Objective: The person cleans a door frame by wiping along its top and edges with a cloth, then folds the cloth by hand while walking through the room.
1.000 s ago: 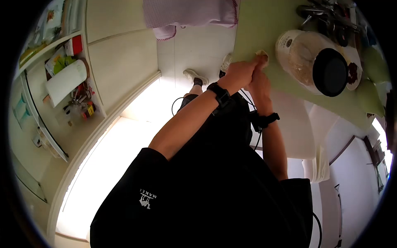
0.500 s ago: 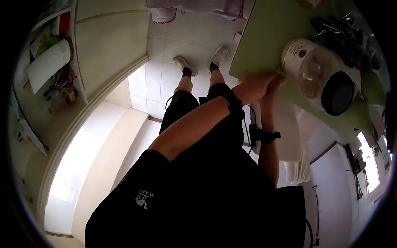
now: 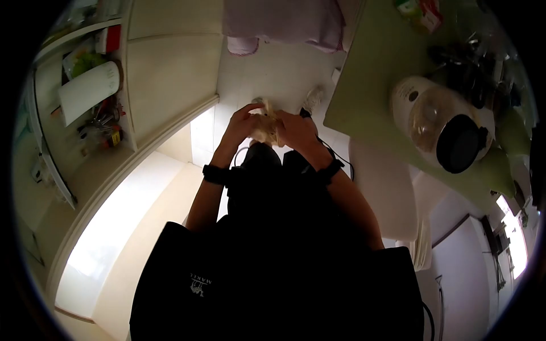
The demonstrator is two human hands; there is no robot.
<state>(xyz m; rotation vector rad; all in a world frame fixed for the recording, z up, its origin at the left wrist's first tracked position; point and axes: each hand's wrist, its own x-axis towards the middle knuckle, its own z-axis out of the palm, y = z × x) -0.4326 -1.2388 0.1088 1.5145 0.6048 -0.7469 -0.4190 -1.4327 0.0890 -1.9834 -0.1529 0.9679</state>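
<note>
A crumpled, pale yellow packet-like thing [image 3: 263, 132] is between my two hands, in front of my thighs and above the floor. My left hand [image 3: 241, 126] has its fingers bent around the left side of it. On its right side my right hand [image 3: 294, 132] grips it, with the fingertips partly hidden. What the packet is, or holds, is too blurred to make out. A black band circles each wrist. The large clear jar [image 3: 424, 111] with a black lid [image 3: 459, 143] lies on the green table to the right, apart from both hands.
The green table [image 3: 364, 94] has its edge close to my right arm. Dark clutter [image 3: 463, 65] and a colourful packet [image 3: 420, 14] lie on it. Shelves with a paper roll [image 3: 90, 91] stand at left. Purple cloth [image 3: 284, 23] hangs ahead. A pale chair [image 3: 381, 187] is at right.
Both hands have moved left from the table edge beside the jar to in front of my legs. They have spread apart, and the pale packet now shows between them.
</note>
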